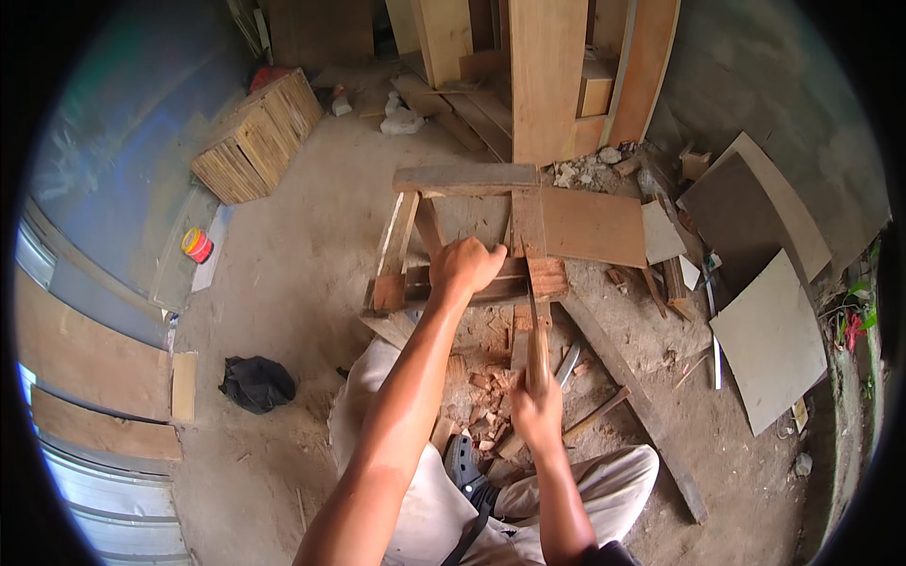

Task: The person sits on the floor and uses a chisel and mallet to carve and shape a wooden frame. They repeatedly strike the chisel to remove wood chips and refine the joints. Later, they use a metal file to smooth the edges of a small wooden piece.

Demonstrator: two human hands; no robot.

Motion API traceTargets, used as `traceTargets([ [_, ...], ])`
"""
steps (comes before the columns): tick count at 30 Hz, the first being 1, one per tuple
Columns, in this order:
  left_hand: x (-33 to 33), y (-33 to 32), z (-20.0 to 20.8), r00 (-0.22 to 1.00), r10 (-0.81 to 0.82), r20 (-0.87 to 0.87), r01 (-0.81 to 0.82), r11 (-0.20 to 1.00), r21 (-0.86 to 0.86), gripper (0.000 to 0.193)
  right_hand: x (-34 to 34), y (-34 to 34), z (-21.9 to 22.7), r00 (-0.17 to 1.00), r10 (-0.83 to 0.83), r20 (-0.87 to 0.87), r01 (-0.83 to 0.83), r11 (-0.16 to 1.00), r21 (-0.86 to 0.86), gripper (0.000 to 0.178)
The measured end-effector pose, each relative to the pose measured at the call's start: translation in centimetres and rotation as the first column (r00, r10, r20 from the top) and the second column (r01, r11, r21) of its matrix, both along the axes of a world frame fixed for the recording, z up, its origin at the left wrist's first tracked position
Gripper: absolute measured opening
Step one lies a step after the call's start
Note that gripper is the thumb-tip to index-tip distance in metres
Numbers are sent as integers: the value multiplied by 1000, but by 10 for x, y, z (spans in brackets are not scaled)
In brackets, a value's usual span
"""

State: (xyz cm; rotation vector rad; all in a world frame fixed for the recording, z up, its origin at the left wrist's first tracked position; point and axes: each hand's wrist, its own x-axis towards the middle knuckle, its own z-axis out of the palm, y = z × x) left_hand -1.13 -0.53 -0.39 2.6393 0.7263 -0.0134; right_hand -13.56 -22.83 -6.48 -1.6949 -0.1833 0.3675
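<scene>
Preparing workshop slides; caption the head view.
Left hand on a wooden frame, right hand gripping a wooden-handled tool near wood chips.

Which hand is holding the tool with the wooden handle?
The right hand: it grips the wooden-handled tool. The left hand is on the wooden frame instead, away from that handle.

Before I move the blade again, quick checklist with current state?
1. Right hand closed on the wooden-handled tool: ok.
2. Left hand on the wooden frame: ok.
3. Left thumb apart from the blade: ok, blade is to its right.
4. Blade touching wood: cannot tell, seen nearly edge-on.
5. Ground by the dark shoe free of wood chips: not ok, chips lie beside it.
</scene>
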Motion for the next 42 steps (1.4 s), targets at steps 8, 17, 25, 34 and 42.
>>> traceTargets([
  [8, 5, -5, 6, 997, 75, -10, -75, 995, -59, 61, -92, -40, -34, 998, -43, 45, 44, 999, -12, 38],
  [17, 17, 2, 6, 996, 83, -33, -84, 996, -14, 66, -74, -58, -27, 978, -70, 199, 88, 992, -85, 20],
  [25, -12, 8, 1, 887, -417, 201, 409, 909, 80, 93, -59, -99, -2, 904, -311, 294, 319, 947, 22, 67],
  [34, -48, 19, 9, 863, -503, 48, 499, 864, 71, 101, -64, -69, 33, 947, -257, 191, 233, 962, 141, 56],
  [42, -48, -2, -6, 940, -329, -86, 340, 906, 251, 93, -45, -10, 29, 889, -169, 425, 149, 985, 82, 59],
])
